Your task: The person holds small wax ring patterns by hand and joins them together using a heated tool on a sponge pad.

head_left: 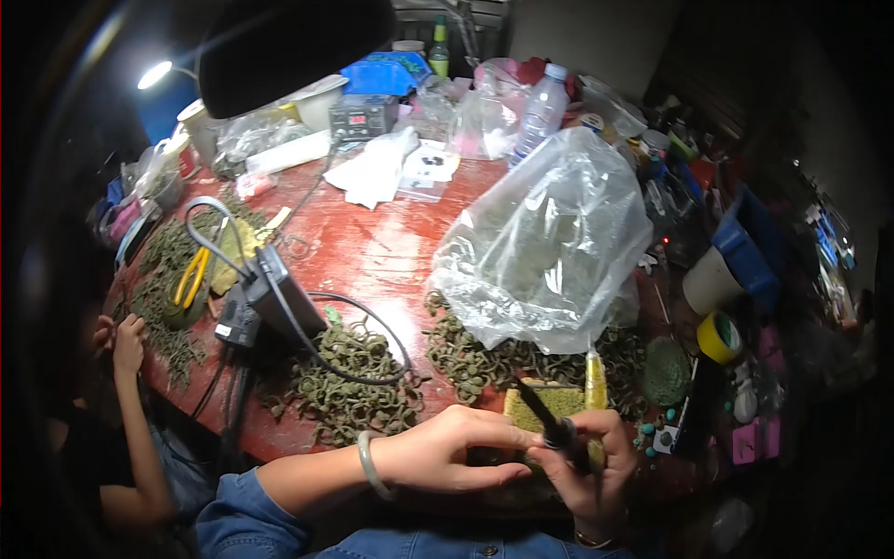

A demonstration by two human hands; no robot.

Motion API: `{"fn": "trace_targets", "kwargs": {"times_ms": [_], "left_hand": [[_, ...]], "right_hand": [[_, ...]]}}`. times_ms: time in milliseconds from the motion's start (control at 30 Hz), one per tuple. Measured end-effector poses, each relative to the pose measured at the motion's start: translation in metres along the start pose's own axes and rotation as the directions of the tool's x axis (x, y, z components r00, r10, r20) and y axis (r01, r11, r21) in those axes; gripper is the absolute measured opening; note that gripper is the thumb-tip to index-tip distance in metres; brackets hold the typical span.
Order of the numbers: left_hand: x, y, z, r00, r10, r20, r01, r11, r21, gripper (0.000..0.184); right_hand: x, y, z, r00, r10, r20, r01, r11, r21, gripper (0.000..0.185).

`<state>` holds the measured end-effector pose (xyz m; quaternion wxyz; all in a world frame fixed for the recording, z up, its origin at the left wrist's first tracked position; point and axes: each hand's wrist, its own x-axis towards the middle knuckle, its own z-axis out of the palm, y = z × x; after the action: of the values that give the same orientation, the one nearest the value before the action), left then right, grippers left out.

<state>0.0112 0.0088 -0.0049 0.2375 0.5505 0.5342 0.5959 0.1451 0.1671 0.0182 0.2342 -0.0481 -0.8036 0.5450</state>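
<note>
My right hand (596,466) is closed around a dark pen-like tool (549,419) with a dark tip pointing up and left; a yellow tube (596,380) rises beside its fingers. My left hand (466,449), a bracelet on its wrist, meets the right at the fingertips; what lies between its fingers is too small to make out. Just beyond the hands is a yellow-green sponge-like block (549,402). Piles of small green curled pieces (358,382) lie on the red table (372,252), some under a large clear plastic bag (549,242).
At the left, another person's hands (128,345) are near the table edge. Black adapters with cables (284,293) and yellow-handled pliers (191,278) lie left of centre. A bottle (542,116) stands at the back, a yellow tape roll (719,337) at the right.
</note>
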Motion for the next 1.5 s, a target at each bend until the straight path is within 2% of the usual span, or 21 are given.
{"fn": "trace_targets", "kwargs": {"times_ms": [33,100,167,233,267,333,367,433,500,633,733,767,833,900,967,1100,1167,1200,1300,1367,1500], "left_hand": [[-0.002,0.006,-0.005,1.000,-0.008,-0.015,0.008,1.000,0.015,0.020],[0.000,0.029,-0.019,0.994,-0.105,0.028,0.090,0.943,0.322,0.019],[-0.009,0.051,-0.028,0.998,-0.055,-0.032,0.060,0.669,0.740,0.018],[-0.024,0.073,-0.031,0.981,-0.116,-0.155,0.193,0.510,0.838,0.021],[-0.033,0.073,-0.033,0.979,-0.121,-0.162,0.201,0.508,0.838,0.021],[-0.053,0.073,-0.034,0.939,-0.212,-0.270,0.323,0.285,0.902,0.022],[-0.061,0.066,-0.035,0.936,-0.220,-0.276,0.331,0.277,0.902,0.022],[-0.076,0.050,-0.035,0.942,-0.032,-0.334,0.334,0.191,0.923,0.024],[-0.080,0.053,-0.031,0.921,-0.094,-0.378,0.389,0.170,0.905,0.029],[-0.085,0.055,-0.027,0.909,0.013,-0.417,0.416,0.044,0.908,0.040],[-0.086,0.048,-0.024,0.847,0.288,-0.447,0.465,0.008,0.885,0.031],[-0.088,0.046,-0.019,0.848,0.286,-0.447,0.463,0.013,0.886,0.031],[-0.091,0.042,-0.008,0.824,0.308,-0.476,0.385,0.313,0.868,0.031],[-0.073,0.051,0.002,0.902,0.026,-0.430,0.314,0.645,0.697,0.039],[-0.064,0.050,0.008,0.928,-0.232,-0.290,0.366,0.708,0.604,0.054],[-0.046,0.041,0.010,0.947,-0.300,-0.111,0.297,0.700,0.650,0.052],[-0.035,0.036,0.006,0.926,-0.377,-0.037,0.298,0.666,0.684,0.036],[-0.031,0.028,0.002,0.953,-0.304,0.000,0.219,0.685,0.695,0.026],[-0.016,0.022,-0.016,0.944,-0.324,0.068,0.177,0.667,0.724,0.027],[0.000,0.025,-0.023,0.967,-0.240,-0.080,0.237,0.743,0.626,0.018],[0.014,0.005,-0.020,0.926,-0.252,-0.281,0.284,0.956,0.077,0.019]], "right_hand": [[-0.001,0.000,-0.004,1.000,-0.030,0.003,0.030,0.997,-0.075,0.033],[-0.004,-0.003,-0.008,0.995,0.085,-0.056,-0.088,0.995,-0.044,0.032],[-0.005,-0.008,-0.019,0.966,0.237,-0.105,-0.241,0.970,-0.027,0.032],[-0.005,-0.001,-0.020,0.956,0.208,-0.206,-0.208,0.978,0.020,0.030],[-0.007,0.003,-0.022,0.954,0.198,-0.227,-0.199,0.980,0.021,0.030],[-0.010,0.010,-0.026,0.951,0.187,-0.246,-0.183,0.982,0.039,0.030],[-0.011,0.013,-0.027,0.952,0.191,-0.238,-0.185,0.982,0.048,0.030],[-0.014,0.018,-0.028,0.951,0.189,-0.246,-0.212,0.975,-0.068,0.028],[-0.015,0.020,-0.026,0.939,0.218,-0.265,-0.233,0.972,-0.028,0.026],[-0.019,0.024,-0.027,0.952,0.129,-0.278,-0.174,0.974,-0.145,0.026],[-0.020,0.022,-0.025,0.954,0.107,-0.279,-0.162,0.970,-0.182,0.026],[-0.021,0.023,-0.025,0.956,0.092,-0.279,-0.153,0.966,-0.206,0.026],[-0.022,0.023,-0.024,0.953,0.101,-0.285,-0.166,0.963,-0.211,0.026],[-0.023,0.024,-0.023,0.950,0.110,-0.292,-0.177,0.960,-0.216,0.026],[-0.023,0.024,-0.024,0.960,0.111,-0.256,-0.172,0.959,-0.227,0.026],[-0.023,0.024,-0.023,0.960,0.105,-0.258,-0.168,0.956,-0.240,0.024],[-0.022,0.024,-0.023,0.955,0.118,-0.272,-0.179,0.960,-0.214,0.024],[-0.021,0.022,-0.023,0.956,0.108,-0.271,-0.172,0.960,-0.222,0.024],[-0.021,0.022,-0.023,0.958,0.091,-0.273,-0.159,0.958,-0.239,0.023],[-0.021,0.022,-0.024,0.951,0.122,-0.284,-0.189,0.956,-0.224,0.023],[-0.021,0.029,-0.024,0.946,0.128,-0.299,-0.198,0.956,-0.216,0.024]]}}
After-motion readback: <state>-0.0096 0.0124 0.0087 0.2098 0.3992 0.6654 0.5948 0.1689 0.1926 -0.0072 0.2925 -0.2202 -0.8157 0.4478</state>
